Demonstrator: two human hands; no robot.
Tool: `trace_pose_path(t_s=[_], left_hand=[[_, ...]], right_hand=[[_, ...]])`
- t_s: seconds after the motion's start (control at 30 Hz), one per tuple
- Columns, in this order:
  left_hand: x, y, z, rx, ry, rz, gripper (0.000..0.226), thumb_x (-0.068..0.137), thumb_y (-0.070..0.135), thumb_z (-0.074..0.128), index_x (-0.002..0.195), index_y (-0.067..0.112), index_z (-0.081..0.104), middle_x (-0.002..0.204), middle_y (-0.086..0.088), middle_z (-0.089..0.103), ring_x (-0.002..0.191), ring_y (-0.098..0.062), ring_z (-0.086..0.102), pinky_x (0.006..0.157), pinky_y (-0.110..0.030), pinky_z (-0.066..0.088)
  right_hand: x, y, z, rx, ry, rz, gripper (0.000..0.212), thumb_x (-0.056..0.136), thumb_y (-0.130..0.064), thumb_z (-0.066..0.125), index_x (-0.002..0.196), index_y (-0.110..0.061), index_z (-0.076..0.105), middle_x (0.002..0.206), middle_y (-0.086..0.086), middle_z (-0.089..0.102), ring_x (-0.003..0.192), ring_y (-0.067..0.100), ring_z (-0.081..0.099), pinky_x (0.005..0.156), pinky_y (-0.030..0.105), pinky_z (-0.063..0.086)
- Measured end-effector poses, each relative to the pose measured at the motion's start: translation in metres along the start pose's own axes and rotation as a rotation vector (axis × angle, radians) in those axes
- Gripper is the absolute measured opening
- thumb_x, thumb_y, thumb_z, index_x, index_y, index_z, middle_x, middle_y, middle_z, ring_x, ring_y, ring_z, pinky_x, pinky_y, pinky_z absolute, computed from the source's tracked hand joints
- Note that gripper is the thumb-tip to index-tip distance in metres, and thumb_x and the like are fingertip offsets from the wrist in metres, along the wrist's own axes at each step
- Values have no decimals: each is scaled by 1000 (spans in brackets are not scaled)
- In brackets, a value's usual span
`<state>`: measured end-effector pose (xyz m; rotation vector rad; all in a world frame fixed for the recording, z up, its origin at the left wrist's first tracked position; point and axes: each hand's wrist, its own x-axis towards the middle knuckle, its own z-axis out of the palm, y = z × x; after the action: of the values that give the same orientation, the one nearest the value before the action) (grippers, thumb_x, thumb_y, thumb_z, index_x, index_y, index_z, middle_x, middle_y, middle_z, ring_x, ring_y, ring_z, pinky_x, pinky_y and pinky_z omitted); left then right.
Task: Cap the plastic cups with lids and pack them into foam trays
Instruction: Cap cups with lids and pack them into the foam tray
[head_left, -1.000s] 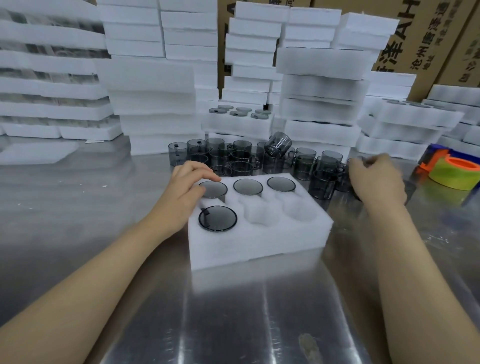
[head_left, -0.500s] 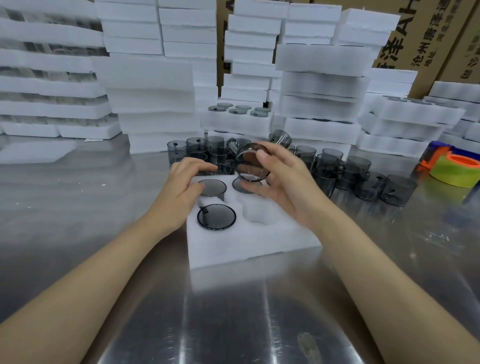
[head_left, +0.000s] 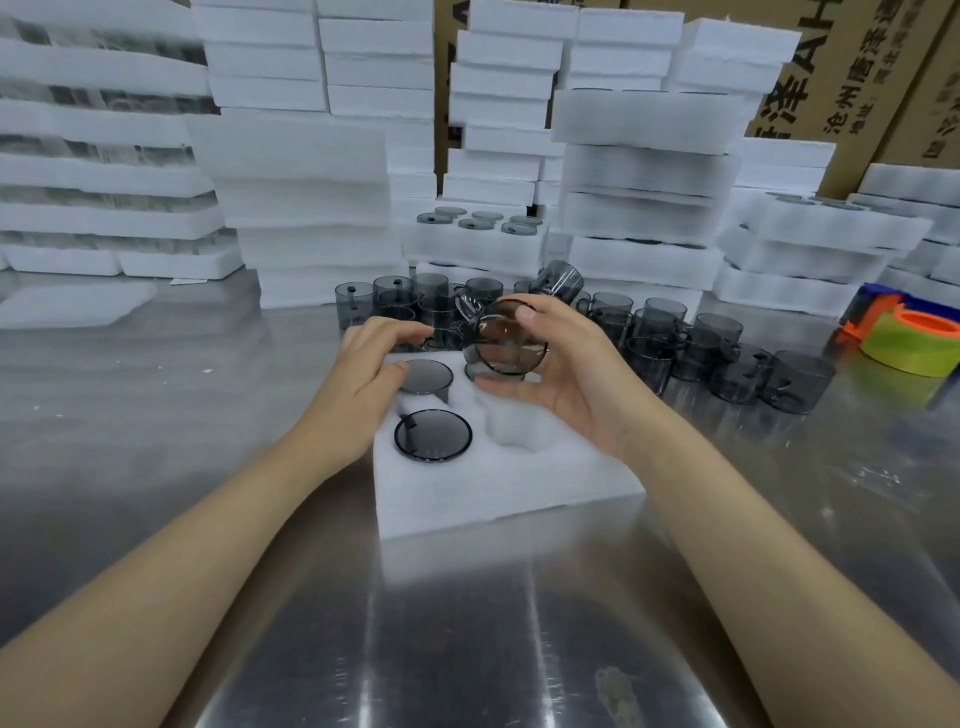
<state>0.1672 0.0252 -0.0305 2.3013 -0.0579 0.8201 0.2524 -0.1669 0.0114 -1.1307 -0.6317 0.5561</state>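
We grip a tipped cup (head_left: 511, 343) in our right hand (head_left: 576, 379), just beyond the empty pocket (head_left: 514, 434). Our left hand (head_left: 363, 369) rests loosely on a capped cup (head_left: 428, 375).

On my feed the brushed-steel table (head_left: 156, 415) fills the lower view, streaked with glare, and one white foam tray (head_left: 509, 499) sits flat on it near the middle. Just behind that tray a crowd of smoky grey cups (head_left: 727, 358) stands on the steel in a loose band running rightward (one rests tilted atop the others), with a green-and-orange tape roll (head_left: 909, 348) at the right edge. Stacks of foam trays (head_left: 311, 208) line the back, and a thin foam slab (head_left: 72, 306) lies alone at the left.
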Motion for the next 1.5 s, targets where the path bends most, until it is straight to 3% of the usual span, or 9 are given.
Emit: trace_pose_path(t_s=[0.13,0.23,0.47,0.6,0.7,0.8,0.93,1.27,1.5], left_hand=[[0,-2,1,6,2,1,46,86,19,32,126,16,54,123,5,50,121,-12,37,97,-4,23],[1,-3,1,6,0,0,45,86,20,32,125,16,54,123,5,50,121,-11,37,96,-3,22],[1,-2,0,3,-1,-1,45,86,19,32,125,18,54,122,6,49,121,-12,37,97,-4,22],[0,-2,0,5,-8,-2,47,86,20,32,126,16,54,123,6,49,122,-12,37,98,-5,22],[0,-2,0,-7,-5,-6,47,85,20,32,126,16,54,123,5,50,122,-12,37,97,-5,23],[0,-3,0,-10,-5,-2,45,86,20,32,126,17,54,123,5,50,122,-11,37,98,-5,23],[0,-5,0,-7,-8,1,44,87,20,32,125,19,54,123,6,50,121,-11,38,98,-6,23],[0,-5,1,-19,-6,-7,45,86,19,32,125,18,54,124,5,51,122,-12,38,99,-7,24],[1,-4,1,-9,-6,-10,45,86,19,32,125,17,55,124,4,51,122,-12,38,98,-6,24]], right_hand=[[-3,-4,2,25,9,74,35,100,-32,42,110,-4,60,100,18,71,77,36,72,53,27,57],[-4,-6,1,44,-16,120,40,102,-31,35,107,0,61,92,20,72,68,33,72,46,20,54],[-4,-8,1,-86,49,82,31,98,-19,46,86,-9,72,90,13,73,75,27,71,50,25,53],[-6,-14,-7,-555,127,-16,26,96,-16,52,84,-9,73,76,3,72,67,15,67,60,29,57],[-8,-15,-9,-774,197,-51,21,94,-14,54,84,-14,73,70,-3,66,60,9,60,53,20,52],[-9,-19,-9,-807,177,-41,17,90,-10,56,85,-11,73,66,-2,62,52,9,56,48,19,46],[-12,-24,-9,-875,157,-53,16,79,-11,60,64,-12,62,60,5,62,50,16,57,46,22,45],[-18,-28,-13,-1055,90,-60,32,77,-21,71,52,-18,51,39,-9,45,37,6,40,42,10,33],[-18,-32,-18,-1057,56,-82,21,75,-26,79,57,-21,69,48,-12,53,44,1,39,45,12,33]])
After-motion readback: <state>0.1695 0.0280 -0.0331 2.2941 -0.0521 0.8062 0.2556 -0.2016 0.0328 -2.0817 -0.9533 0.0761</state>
